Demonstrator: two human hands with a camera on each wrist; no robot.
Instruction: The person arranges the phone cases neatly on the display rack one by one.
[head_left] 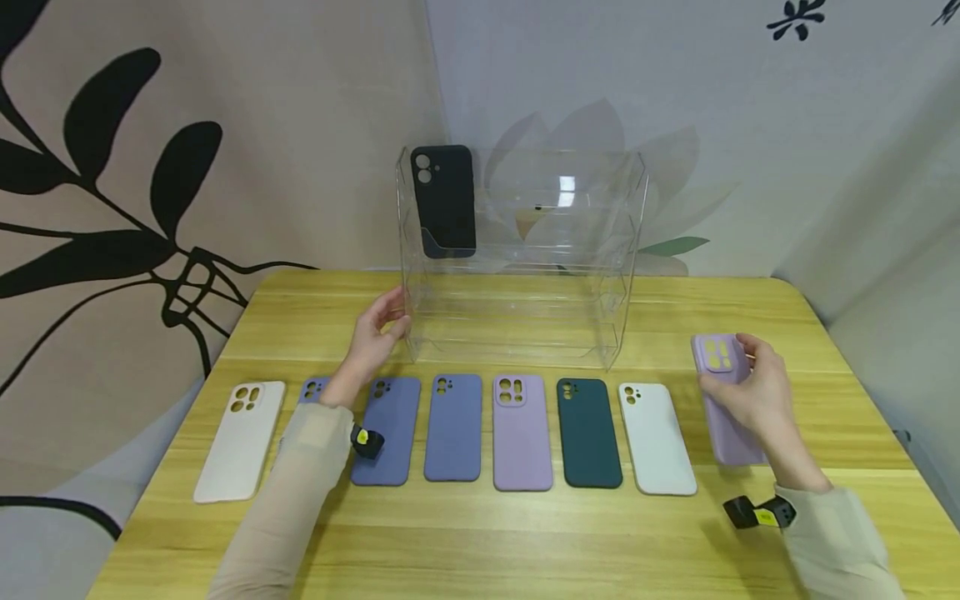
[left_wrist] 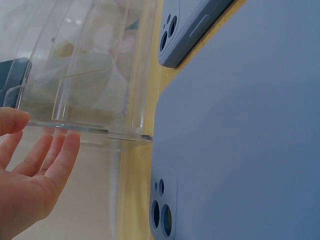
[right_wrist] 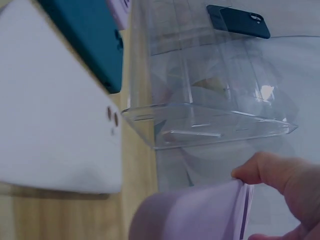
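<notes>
My right hand (head_left: 753,387) grips a lilac phone case (head_left: 731,433) by its long edges at the table's right side. The thumb lies on one edge and the fingers on the other; the case is tilted. In the right wrist view that case fills the bottom middle. A clear tiered display stand (head_left: 517,333) stands at the back, with a black phone case (head_left: 446,200) leaning upright in its top tier at the left end. Against the stand's left side panel rest the fingertips of my left hand (head_left: 371,337), the fingers fairly straight in the left wrist view.
Along the table (head_left: 450,542) lies a row of phone cases: a white one (head_left: 240,446) at the left, several blue ones (head_left: 453,433), a lilac one (head_left: 522,446), a dark green one (head_left: 590,437) and a pale white one (head_left: 660,442). A patterned curtain (head_left: 322,125) hangs behind.
</notes>
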